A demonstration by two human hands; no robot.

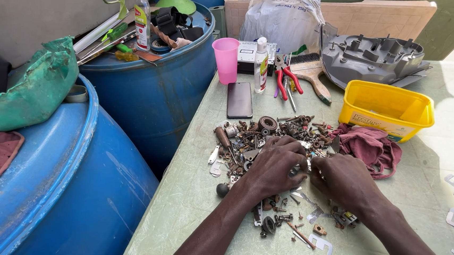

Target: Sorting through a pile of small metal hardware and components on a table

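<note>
Head view shows the left hand (272, 167) and right hand (342, 180) pressed knuckles-up into a heap of rusty hardware (270, 132) mid-bench (189, 199); whether either grip is closed on a piece I cannot tell, as the fingers curl underneath. Risks, as I judge: sharp plates could nick fingertips, and small screws could scatter toward the phone (239, 100) or roll off the edge.

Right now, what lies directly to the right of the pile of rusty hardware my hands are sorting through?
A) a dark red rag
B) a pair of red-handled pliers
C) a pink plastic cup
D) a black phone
A: the dark red rag lies bunched against the right edge of the hardware pile, in front of the yellow tub, just beyond the right hand.
</note>
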